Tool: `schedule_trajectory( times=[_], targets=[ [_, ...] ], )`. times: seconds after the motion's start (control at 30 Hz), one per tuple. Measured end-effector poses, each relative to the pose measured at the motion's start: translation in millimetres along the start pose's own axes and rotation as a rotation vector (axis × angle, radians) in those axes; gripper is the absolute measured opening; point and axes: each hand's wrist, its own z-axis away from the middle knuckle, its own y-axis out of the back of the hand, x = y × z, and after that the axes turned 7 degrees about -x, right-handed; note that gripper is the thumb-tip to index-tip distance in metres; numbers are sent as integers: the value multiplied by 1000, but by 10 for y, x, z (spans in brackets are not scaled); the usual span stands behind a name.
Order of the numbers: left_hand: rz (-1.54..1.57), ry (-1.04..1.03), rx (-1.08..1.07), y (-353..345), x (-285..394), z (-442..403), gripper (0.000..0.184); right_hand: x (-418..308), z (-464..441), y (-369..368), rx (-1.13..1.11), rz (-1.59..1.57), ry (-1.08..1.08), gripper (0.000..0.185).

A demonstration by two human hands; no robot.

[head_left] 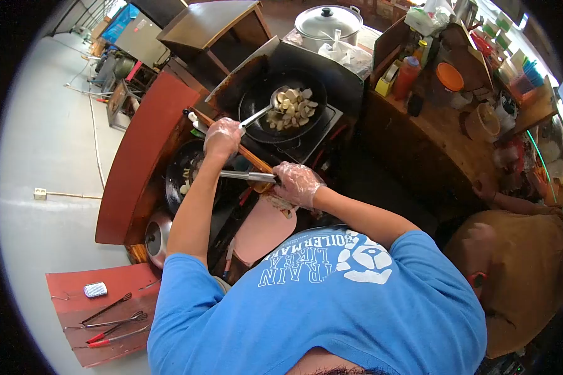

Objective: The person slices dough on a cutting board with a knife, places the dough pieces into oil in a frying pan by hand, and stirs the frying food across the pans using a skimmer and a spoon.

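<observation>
My left hand point(222, 139), in a clear plastic glove, is closed around the handle of a ladle point(256, 115). The ladle's bowl rests among pale sliced pieces of food point(296, 110) in a dark wok point(255, 87) on a stove. My right hand point(299, 185), gloved too, is closed at the end of a steel pan handle point(241, 175). That handle runs left, under my left forearm, toward a second dark pan point(176, 167) with a few pale pieces in it. My forearm hides part of this pan.
A pink board point(266, 231) lies close to my body. A metal windscreen point(350, 81) edges the wok, with a lidded pot point(327, 25) behind. Bottles point(406, 74) and containers crowd the wooden counter at right. Tongs point(116, 320) lie on a red shelf. Another person point(513, 275) is at right.
</observation>
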Motion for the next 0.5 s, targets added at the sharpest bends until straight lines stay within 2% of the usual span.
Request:
schedule_trajectory(
  times=[0.07,0.1,0.2,0.33,0.37,0.47,0.5],
  targets=[
    [387,200,95,50,91,25,26,2,-3,-26,2,16,-20,27],
    [245,117,147,98,141,32,23,5,-3,-44,1,17,-19,27],
    [246,149,187,260,403,66,21,1,4,-54,7,3,-43,28],
    [62,107,68,280,696,-66,18,-15,18,-54,-31,9,-73,32],
    [-5,63,165,148,697,-132,15,-10,23,-67,-19,11,-67,34],
    [-57,111,77,244,698,-185,14,-37,51,-26,-8,-2,-79,37],
    [-52,122,130,322,702,-163,12,-37,60,0,-2,1,-83,37]
  ],
)
